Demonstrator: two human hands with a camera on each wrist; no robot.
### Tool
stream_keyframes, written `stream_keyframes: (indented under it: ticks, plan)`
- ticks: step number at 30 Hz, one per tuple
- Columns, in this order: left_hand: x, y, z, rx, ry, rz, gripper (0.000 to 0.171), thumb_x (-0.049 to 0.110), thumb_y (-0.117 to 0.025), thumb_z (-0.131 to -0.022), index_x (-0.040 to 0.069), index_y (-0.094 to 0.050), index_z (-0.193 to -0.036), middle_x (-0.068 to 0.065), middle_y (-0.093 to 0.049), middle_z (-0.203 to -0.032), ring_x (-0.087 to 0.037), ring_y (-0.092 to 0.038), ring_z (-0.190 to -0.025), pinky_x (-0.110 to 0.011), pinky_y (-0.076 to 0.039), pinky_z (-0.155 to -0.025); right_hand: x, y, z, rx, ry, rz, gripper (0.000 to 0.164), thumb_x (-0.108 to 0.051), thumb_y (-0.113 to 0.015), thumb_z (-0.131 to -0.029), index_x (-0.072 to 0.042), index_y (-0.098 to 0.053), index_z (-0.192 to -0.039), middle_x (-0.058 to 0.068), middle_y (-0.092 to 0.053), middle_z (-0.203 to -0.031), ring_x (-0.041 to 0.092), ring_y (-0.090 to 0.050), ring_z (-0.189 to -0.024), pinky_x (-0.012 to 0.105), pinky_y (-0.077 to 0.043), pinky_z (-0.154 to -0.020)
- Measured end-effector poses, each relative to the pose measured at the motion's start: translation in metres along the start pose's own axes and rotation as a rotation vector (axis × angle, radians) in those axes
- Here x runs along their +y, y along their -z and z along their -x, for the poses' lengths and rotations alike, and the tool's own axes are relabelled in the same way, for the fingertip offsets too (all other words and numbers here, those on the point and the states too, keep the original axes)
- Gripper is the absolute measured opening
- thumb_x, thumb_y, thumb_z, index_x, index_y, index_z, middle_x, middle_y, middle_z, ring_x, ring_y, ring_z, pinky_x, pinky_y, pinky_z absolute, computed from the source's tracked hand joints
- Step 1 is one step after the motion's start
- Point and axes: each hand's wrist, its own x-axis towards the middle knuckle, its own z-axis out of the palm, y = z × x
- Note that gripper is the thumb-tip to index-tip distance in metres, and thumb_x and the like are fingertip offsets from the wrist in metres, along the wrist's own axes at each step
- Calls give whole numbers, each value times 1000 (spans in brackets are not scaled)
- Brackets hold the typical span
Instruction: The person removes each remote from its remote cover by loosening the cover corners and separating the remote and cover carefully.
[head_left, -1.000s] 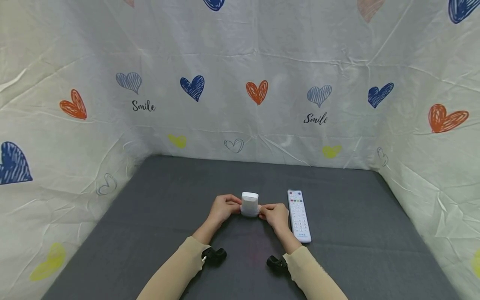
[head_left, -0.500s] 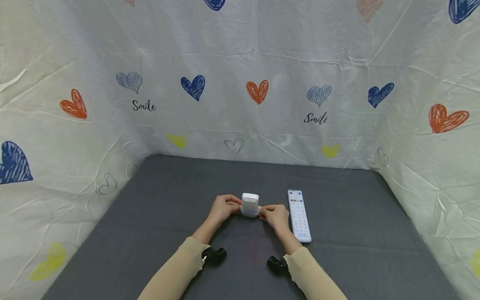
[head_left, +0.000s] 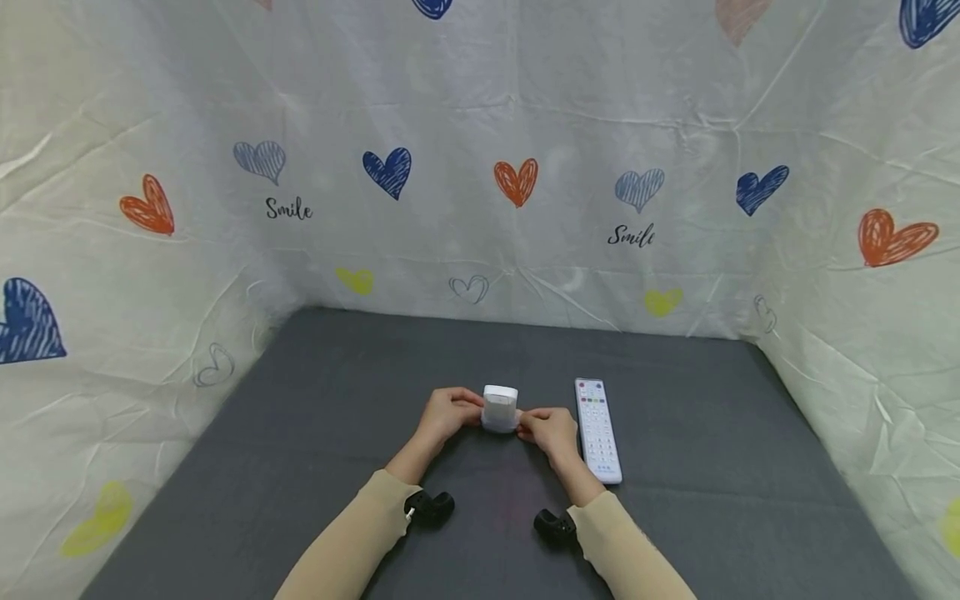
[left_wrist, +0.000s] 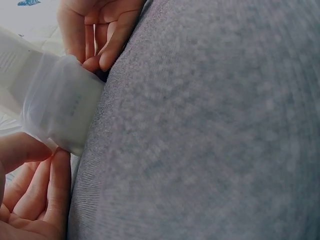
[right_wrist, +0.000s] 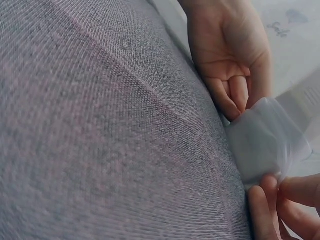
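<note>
A white block with rounded corners [head_left: 500, 400] stands upright near the middle of the table, its lower part inside a translucent plastic bag [left_wrist: 60, 105]. Small print shows on the block, but its exact kind does not. My left hand [head_left: 444, 415] pinches the bag's left edge between thumb and fingers. On the opposite side, my right hand [head_left: 551, 432] pinches the other edge with its thumb and fingertips. In the right wrist view the bag [right_wrist: 260, 140] wraps loosely round the block, low against the cloth.
A white remote control [head_left: 598, 432] lies lengthwise just right of my right hand. Dark grey cloth [head_left: 360, 358] covers the table. A white curtain [head_left: 450, 233] printed with hearts surrounds the back and both sides.
</note>
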Motion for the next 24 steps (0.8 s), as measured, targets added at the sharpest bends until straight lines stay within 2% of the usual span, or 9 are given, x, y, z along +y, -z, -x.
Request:
stream_keyframes:
  ticks: [6, 11, 14, 19, 21, 24]
  plan:
    - [-1, 0, 0, 14, -1, -6, 9, 1, -72, -77, -3, -70, -85, -11, -72, -77, -14, -66, -63, -30, -56, -63, -1, 0, 0, -18, 0, -29, 19, -8, -64, -85, 8, -71, -94, 14, -71, -81, 9, -67, -64, 25, -57, -64]
    - [-3, 0, 0, 14, 2, -21, 9, 3, -73, -77, -1, -71, -85, -9, -72, -77, -13, -67, -63, -29, -55, -63, -2, 0, 2, -43, 36, -48, 22, -11, -64, -89, 8, -70, -96, 14, -71, -82, 11, -67, -69, 27, -57, -66]
    - [-3, 0, -1, 9, -2, -17, 9, 4, -73, -78, -1, -70, -85, -10, -73, -78, -13, -67, -64, -30, -55, -64, -5, 2, 4, -51, 92, 13, 23, -15, -63, -90, 5, -70, -99, 14, -71, -87, 15, -68, -72, 28, -57, -66]
    - [-3, -2, -2, 9, 3, -2, 10, 2, -73, -78, -2, -70, -87, -11, -73, -79, -13, -67, -64, -31, -56, -64, -15, 9, 8, -52, 248, 170, 20, -18, -65, -90, -6, -72, -103, 11, -72, -98, 18, -68, -83, 29, -55, -71]
    - [-3, -2, -2, 14, 3, -1, 10, 2, -73, -78, -3, -70, -87, -12, -72, -79, -14, -67, -63, -32, -56, -63, -18, 13, 10, -68, 311, 176, 20, -17, -66, -89, -7, -71, -105, 10, -71, -102, 19, -67, -90, 30, -54, -76]
    - [-1, -1, -2, 27, 8, -7, 9, 3, -73, -78, -1, -71, -86, -11, -72, -79, -15, -67, -63, -32, -56, -63, -24, 16, 12, -106, 374, 109, 23, -14, -67, -87, -6, -69, -109, 11, -70, -107, 23, -66, -100, 32, -53, -84]
